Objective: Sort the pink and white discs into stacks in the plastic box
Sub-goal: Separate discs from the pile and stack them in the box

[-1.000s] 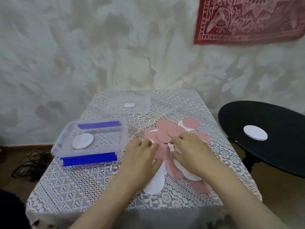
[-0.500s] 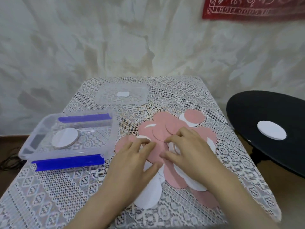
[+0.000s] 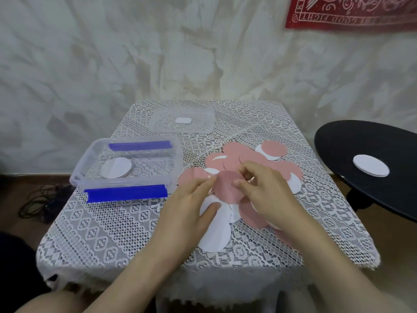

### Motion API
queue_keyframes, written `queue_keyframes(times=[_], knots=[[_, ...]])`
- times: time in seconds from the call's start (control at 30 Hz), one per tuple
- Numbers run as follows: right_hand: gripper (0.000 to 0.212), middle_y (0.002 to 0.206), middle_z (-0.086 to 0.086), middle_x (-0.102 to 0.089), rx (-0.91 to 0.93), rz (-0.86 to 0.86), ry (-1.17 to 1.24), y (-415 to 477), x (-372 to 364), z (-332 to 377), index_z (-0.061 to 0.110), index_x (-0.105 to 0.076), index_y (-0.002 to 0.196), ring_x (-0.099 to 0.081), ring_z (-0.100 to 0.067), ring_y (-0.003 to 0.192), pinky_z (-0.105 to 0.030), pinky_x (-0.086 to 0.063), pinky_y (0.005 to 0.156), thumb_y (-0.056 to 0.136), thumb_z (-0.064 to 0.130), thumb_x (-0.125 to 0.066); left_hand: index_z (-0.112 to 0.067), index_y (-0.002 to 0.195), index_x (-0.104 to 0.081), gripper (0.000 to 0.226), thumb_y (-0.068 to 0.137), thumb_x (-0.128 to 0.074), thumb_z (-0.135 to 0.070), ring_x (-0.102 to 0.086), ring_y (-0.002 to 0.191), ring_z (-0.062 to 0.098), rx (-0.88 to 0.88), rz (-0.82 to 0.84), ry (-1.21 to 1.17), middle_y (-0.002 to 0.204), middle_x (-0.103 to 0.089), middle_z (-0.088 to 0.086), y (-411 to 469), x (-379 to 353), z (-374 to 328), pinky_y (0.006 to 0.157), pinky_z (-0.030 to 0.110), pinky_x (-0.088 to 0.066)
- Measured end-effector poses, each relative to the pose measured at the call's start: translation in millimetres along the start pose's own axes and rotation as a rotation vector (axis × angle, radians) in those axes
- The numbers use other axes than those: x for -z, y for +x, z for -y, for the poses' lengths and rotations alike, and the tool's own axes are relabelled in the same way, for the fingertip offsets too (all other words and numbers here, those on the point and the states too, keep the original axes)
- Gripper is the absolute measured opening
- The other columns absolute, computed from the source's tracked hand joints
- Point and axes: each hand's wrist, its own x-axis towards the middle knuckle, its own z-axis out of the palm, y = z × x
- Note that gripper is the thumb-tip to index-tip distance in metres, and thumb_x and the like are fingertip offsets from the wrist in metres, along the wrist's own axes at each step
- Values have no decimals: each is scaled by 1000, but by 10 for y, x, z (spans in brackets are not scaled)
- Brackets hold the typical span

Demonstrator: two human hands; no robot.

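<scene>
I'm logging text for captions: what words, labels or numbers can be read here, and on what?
"GOOD FIGHT": on the red cloth on the wall, blurred; more is cut off.
"KE": on its left border, rest cut off.
Lid sticker: nothing readable.

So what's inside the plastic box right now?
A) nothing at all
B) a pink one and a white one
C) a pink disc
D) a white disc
D: through the clear plastic box only a white disc shows, while the pink discs lie out on the lace tablecloth.
</scene>
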Motion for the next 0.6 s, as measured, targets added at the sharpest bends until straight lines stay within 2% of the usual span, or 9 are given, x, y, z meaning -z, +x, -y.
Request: queue_keyframes(times=[0.1,0.17,0.23,0.3,0.33,0.4,0.47,0.53,0.6], knots=[[10,76,7,-67,43,59,143,-25,3,19,22,-65,86,-60,-14,70,-41,-50,74,95,23,-67,-41,141,-51,52,91,-65,-44,-53,77,-2,79,-41,-153,118,-59,-24,-39,89,-20,70,19,-41],[12,77,2,-69,67,127,195,-46,-11,74,22,-67,84,-61,-11,71,-37,-50,74,96,17,-67,-42,130,-58,43,89,-68,-43,-53,70,-2,118,-62,-222,105,-62,-23,-46,150,-20,65,16,-40],[12,80,-8,-71,58,209,321,-70,-45,146,18,-69,86,-62,-11,66,-35,-52,66,96,12,-67,-38,114,-66,26,89,-69,-40,-54,65,-4,145,-42,-293,90,-65,-22,-58,203,-3,58,12,-36],[7,79,-13,-71,13,270,414,-98,-92,212,14,-70,88,-62,-13,61,-33,-53,57,95,12,-68,-30,97,-69,7,92,-68,-35,-51,53,0,167,11,-370,70,-64,-15,-63,243,40,51,17,-36],[6,77,-11,-71,8,278,402,-106,-121,224,15,-71,88,-63,-15,60,-33,-53,57,94,15,-70,-25,90,-67,8,93,-67,-32,-47,48,2,173,36,-395,63,-61,-9,-68,264,67,48,21,-35],[7,76,-1,-72,28,270,263,-117,-159,230,21,-71,86,-65,-16,66,-36,-53,66,89,27,-74,-19,83,-63,15,95,-64,-28,-43,39,7,210,83,-412,52,-55,-6,-73,309,123,43,26,-35],[14,75,12,-67,54,284,19,-137,-133,234,30,-68,87,-60,-3,69,-30,-49,69,82,40,-77,-18,82,-61,17,96,-63,-27,-43,37,9,247,118,-386,47,-53,-5,-68,365,180,44,31,-39],[32,82,20,-58,79,355,-198,-167,-91,248,37,-65,102,-54,0,76,-26,-44,71,77,52,-78,-19,82,-59,17,96,-61,-28,-46,42,8,251,129,-325,53,-56,-9,-65,406,244,50,34,-41],[55,91,26,-46,124,423,-334,-203,-80,256,42,-58,120,-48,-2,86,-29,-43,78,73,61,-76,-22,82,-57,18,98,-58,-30,-47,47,7,237,130,-272,59,-58,-14,-70,433,298,52,33,-39]])
